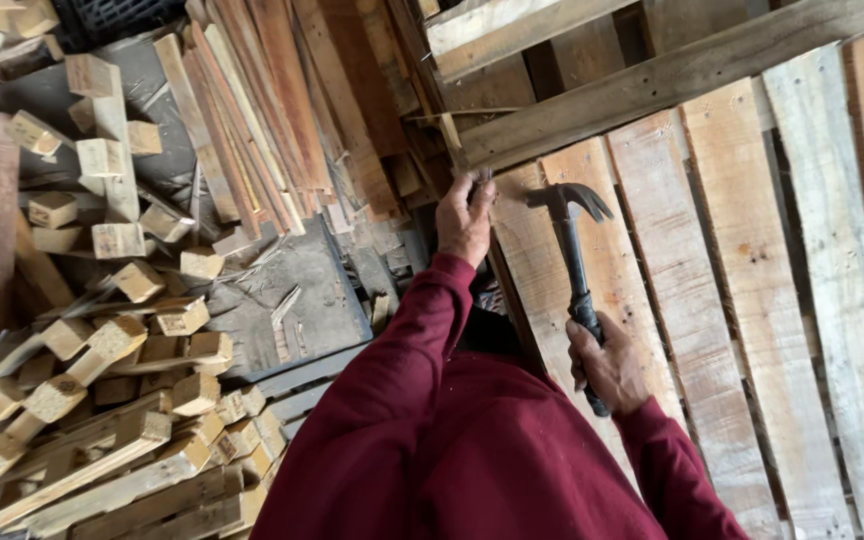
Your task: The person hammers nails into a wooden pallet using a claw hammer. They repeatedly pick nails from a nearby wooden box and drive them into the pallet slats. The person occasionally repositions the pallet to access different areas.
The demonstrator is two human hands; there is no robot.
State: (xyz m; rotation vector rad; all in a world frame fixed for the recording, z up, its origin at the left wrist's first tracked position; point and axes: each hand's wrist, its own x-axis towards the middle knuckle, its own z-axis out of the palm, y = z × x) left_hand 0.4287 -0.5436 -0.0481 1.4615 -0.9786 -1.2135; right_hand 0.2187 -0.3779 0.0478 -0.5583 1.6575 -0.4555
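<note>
Hammer (572,250) in right fist, perhaps tight

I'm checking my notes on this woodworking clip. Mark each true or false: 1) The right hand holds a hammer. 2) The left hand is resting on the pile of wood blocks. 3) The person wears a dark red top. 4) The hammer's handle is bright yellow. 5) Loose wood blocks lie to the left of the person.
1) True: the right hand grips the claw hammer by its handle.
2) False: the left hand is raised at the edge of the pallet, apparently pinching something small there that cannot be made out.
3) True: both sleeves are dark red.
4) False: the handle is black.
5) True: the wood blocks are heaped on the left.
</note>
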